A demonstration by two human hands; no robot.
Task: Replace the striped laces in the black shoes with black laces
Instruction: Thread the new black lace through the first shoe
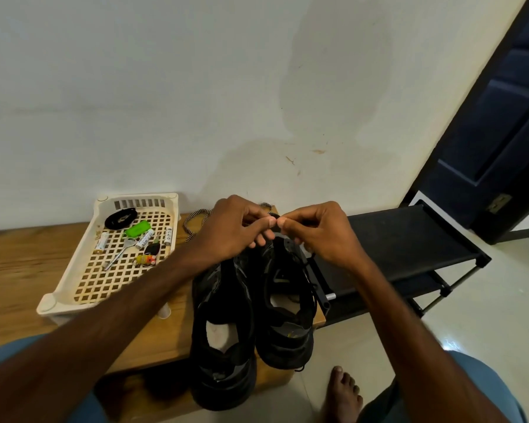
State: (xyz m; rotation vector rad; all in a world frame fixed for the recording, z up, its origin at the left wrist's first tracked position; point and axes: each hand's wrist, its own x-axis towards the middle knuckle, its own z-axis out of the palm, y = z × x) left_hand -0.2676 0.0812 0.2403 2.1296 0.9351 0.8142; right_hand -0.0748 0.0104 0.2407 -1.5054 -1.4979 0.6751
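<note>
Basket (71, 264) holds batteries (101, 242) and coiled black lace (120, 218); left hand (235, 230), right hand (321, 233) pinch shoe lace (306, 271).

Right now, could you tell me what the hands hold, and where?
Left hand and right hand pinch something thin, likely a black lace; which part cannot be told.

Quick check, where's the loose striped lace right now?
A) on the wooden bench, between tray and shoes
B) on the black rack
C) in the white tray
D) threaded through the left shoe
A: the striped lace lies on the wooden bench, between the white tray and the black shoes, partly hidden behind the left hand.
</note>
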